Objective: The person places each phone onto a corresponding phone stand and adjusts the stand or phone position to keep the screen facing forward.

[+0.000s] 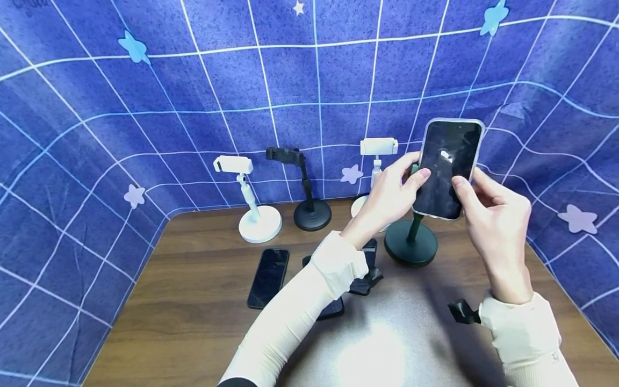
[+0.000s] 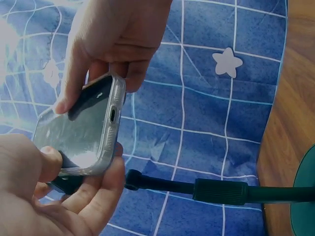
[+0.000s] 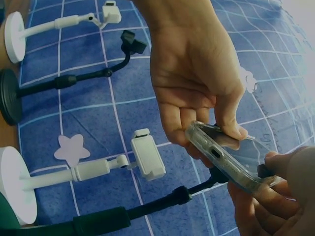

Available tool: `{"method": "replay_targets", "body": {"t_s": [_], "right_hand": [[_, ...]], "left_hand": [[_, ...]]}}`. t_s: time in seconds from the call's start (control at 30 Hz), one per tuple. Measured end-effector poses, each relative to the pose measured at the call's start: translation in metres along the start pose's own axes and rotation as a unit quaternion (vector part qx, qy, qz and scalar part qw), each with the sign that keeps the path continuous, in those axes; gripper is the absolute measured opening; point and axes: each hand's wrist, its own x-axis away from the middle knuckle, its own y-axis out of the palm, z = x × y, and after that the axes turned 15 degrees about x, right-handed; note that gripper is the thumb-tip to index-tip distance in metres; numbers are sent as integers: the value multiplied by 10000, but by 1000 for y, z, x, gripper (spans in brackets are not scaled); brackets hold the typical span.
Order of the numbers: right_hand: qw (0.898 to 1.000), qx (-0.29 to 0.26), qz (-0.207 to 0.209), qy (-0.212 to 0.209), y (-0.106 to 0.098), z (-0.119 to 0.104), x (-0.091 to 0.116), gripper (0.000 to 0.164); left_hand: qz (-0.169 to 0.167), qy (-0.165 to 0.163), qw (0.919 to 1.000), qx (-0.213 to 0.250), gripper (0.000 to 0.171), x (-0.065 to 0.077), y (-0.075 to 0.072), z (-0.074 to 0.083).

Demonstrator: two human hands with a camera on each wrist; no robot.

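A dark-screened phone (image 1: 450, 166) in a clear case is raised upright between both hands at the right, in front of the dark green phone stand (image 1: 411, 242). My left hand (image 1: 393, 191) grips its left edge, thumb on the screen. On the opposite edge, my right hand (image 1: 500, 212) pinches it, thumb also on the glass and fingers behind. The left wrist view shows the phone's bottom edge (image 2: 112, 116) with its charging port. A green piece (image 2: 68, 185) of the stand's head lies behind the phone by the left fingers; how they join is hidden.
Left of the green stand are a white phone stand (image 1: 379, 146), partly behind the left arm, a black one (image 1: 311, 214) and another white one (image 1: 260, 223). Several phones lie on the wooden table (image 1: 193, 301), one (image 1: 268, 278) uncovered, others partly under the left sleeve. Blue grid cloth (image 1: 290, 80) stands behind.
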Motion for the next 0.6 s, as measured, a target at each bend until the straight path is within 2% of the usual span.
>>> {"method": "replay_targets", "body": {"t_s": [0.1,0.3,0.4,0.53,0.6], "right_hand": [[9996,126,-233,-86,-3,2,0,20],[9948,-291,-956,177,-12,7,-6,32],[9956,-156,-927,-61,-11,12,-10,31],[9951,78,-719,-675,-6,17,-11,37],[9936,7,-671,-905,-5,18,-12,39]], "left_hand": [[24,-29,10000,-8,37,0,0,1],[-1,-64,9999,-153,37,0,0,2],[-4,-57,9998,-170,36,0,-1,2],[-23,-59,9999,-143,35,0,-1,1],[-12,-54,9999,-124,35,1,-1,1]]}}
